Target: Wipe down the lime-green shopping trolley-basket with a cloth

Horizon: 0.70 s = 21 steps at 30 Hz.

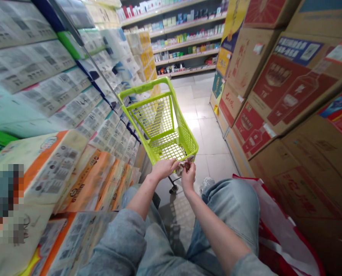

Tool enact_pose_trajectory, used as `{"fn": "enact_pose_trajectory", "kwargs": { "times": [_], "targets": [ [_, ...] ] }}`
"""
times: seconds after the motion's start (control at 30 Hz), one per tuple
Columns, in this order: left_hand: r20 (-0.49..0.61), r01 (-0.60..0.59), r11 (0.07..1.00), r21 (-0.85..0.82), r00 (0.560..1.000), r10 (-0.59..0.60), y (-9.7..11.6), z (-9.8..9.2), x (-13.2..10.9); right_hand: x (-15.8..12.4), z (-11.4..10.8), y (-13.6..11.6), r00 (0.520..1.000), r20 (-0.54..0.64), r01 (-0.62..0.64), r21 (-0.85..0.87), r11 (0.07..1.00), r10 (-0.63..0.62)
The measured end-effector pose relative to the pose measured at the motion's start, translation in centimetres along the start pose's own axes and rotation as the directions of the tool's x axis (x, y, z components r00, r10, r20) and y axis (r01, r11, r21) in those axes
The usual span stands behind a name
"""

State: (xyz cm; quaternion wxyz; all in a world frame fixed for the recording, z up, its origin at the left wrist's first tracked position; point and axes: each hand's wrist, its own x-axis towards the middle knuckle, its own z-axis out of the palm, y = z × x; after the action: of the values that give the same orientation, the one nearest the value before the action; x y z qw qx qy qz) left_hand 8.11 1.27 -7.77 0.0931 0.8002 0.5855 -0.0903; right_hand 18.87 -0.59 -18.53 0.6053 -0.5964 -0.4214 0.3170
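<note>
A crumpled whitish-and-brown cloth (183,167) is bunched between my two hands at the near rim of a lime-green shopping cart (194,141). My left hand (164,168) is closed at the near left corner of that rim, its thumb against the cloth and its other fingers mostly hidden. On the other side, my right hand (189,175) pinches the cloth with bent fingers. The cart's basket has grid walls, and no goods show inside it. One dark caster wheel (173,189) is visible below.
Stacked packs of tissue paper (93,180) line the left side. Cardboard cartons (291,84) rise on the right, above a red-and-white bag (285,230) beside my knee. A tiled aisle (213,134) runs to shelves of small products (188,38).
</note>
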Motion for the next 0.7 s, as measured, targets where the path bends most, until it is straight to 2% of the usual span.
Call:
{"fn": "enact_pose_trajectory", "kwargs": {
  "times": [0.1,0.23,0.33,0.47,0.6,0.7],
  "targets": [
    [0.024,0.011,1.000,-0.008,1.000,-0.011,0.0,-0.2,-0.3,0.4,0.2,0.1,0.996,0.004,-0.084,0.092,0.992,0.084],
    [0.043,0.020,1.000,-0.012,0.999,-0.020,0.4,-0.3,-0.6,3.3,-0.3,0.2,0.954,-0.148,-0.223,0.237,0.946,0.262],
    [0.046,0.021,0.999,-0.030,0.999,-0.020,1.0,-0.4,-0.5,4.5,-0.6,0.2,0.937,-0.158,-0.246,0.331,0.911,0.311],
    [0.067,0.037,0.997,-0.073,0.997,-0.032,1.7,-0.7,0.2,2.6,0.2,-0.2,0.950,-0.134,-0.227,0.320,0.920,0.281],
    [0.078,0.050,0.994,-0.099,0.996,-0.043,1.7,-0.8,0.6,-0.5,1.6,-0.7,0.961,-0.039,-0.239,0.374,0.896,0.273],
    [0.068,0.071,0.993,-0.098,0.996,-0.065,1.5,-0.6,0.5,-1.0,1.9,-0.8,0.955,0.002,-0.270,0.413,0.870,0.295]
  ]
}}
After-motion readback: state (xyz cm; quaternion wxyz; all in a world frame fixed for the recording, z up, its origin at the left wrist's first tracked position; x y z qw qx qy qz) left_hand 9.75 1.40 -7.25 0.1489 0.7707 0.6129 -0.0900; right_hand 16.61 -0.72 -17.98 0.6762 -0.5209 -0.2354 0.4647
